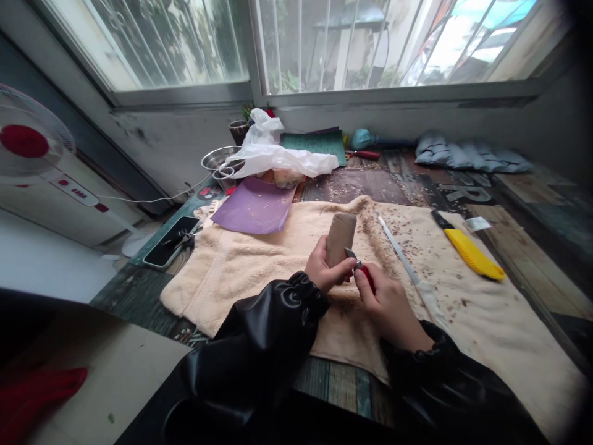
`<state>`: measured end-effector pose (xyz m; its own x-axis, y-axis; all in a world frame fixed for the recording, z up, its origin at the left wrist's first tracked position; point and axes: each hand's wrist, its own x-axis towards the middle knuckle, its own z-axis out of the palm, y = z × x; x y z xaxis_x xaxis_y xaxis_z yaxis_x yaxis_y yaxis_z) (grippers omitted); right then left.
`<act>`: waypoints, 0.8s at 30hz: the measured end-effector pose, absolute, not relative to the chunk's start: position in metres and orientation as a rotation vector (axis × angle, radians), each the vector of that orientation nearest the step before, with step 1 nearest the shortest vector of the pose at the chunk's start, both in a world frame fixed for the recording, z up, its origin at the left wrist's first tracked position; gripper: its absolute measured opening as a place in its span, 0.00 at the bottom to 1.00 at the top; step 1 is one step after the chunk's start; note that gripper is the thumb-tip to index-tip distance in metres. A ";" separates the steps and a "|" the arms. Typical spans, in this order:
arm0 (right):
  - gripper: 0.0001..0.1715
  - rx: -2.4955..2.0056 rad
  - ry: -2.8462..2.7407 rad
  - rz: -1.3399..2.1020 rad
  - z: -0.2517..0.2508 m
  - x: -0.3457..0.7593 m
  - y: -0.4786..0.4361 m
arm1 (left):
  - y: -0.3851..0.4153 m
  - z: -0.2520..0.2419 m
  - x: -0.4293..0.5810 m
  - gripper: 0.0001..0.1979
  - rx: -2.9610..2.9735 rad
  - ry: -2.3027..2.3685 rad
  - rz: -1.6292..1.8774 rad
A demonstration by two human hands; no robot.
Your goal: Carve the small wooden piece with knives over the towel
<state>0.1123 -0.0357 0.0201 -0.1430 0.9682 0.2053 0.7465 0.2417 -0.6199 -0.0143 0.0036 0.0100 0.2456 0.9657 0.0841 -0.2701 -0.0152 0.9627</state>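
Observation:
My left hand is wrapped round the lower part of a smooth brown wooden block with a rounded top, held upright and tilted a little. In my right hand is a carving knife with a red handle and a short blade. The blade lies against the block's right side, close to my left thumb. Both hands are above a cream towel strewn with brown shavings at the right. On the towel to the right are a thin, pale blade-like strip and a yellow-handled tool.
A purple sheet lies at the towel's back left, near a metal bowl and white plastic bags. A phone with keys is at the table's left edge. Grey packages lie at the back right; a fan stands left.

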 end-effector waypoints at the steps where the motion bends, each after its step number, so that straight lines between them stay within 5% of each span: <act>1: 0.14 -1.568 -1.957 0.498 0.020 0.112 -0.036 | 0.004 0.011 -0.015 0.21 1.155 0.802 1.161; 24: 0.16 -1.678 -2.028 0.334 0.010 0.107 -0.036 | 0.004 0.009 -0.016 0.19 1.166 0.835 1.115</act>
